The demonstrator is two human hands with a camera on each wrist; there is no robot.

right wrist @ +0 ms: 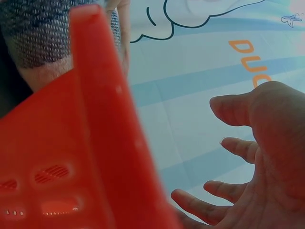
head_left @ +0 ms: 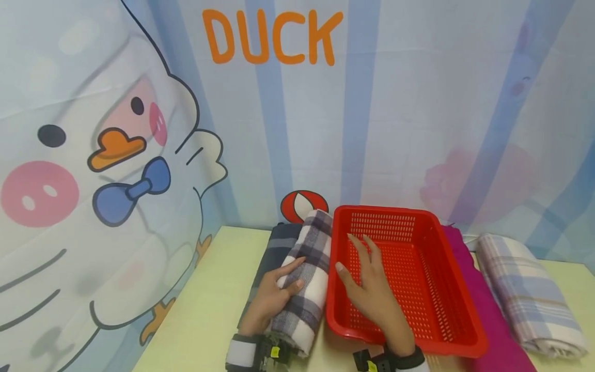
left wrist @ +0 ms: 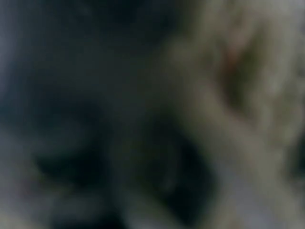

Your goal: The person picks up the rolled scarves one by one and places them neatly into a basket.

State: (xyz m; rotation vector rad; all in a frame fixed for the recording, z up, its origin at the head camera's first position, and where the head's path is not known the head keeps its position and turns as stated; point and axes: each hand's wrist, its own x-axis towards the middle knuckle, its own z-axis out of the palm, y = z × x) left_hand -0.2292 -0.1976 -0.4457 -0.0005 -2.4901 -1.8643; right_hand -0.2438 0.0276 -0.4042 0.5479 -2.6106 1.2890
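Note:
A rolled plaid blanket (head_left: 310,289) in white, grey and dark purple leans along the left side of the red plastic basket (head_left: 465,305). My left hand (head_left: 271,297) grips this roll from its left side, thumb and forefinger over the top and the other fingers hidden. Above the left part of the basket, my right hand (head_left: 374,289) has its fingers spread and holds nothing. In the right wrist view, the right hand (right wrist: 271,157) shows apart from the basket's red rim (right wrist: 109,119). Blur fills the left wrist view.
A dark folded cloth (head_left: 274,258) lies left of the plaid roll. Magenta cloth (head_left: 483,305) runs along the basket's right side, with a pale blue plaid roll (head_left: 530,294) beyond it. A printed curtain (head_left: 390,129) hangs behind the pale yellow table (head_left: 200,305).

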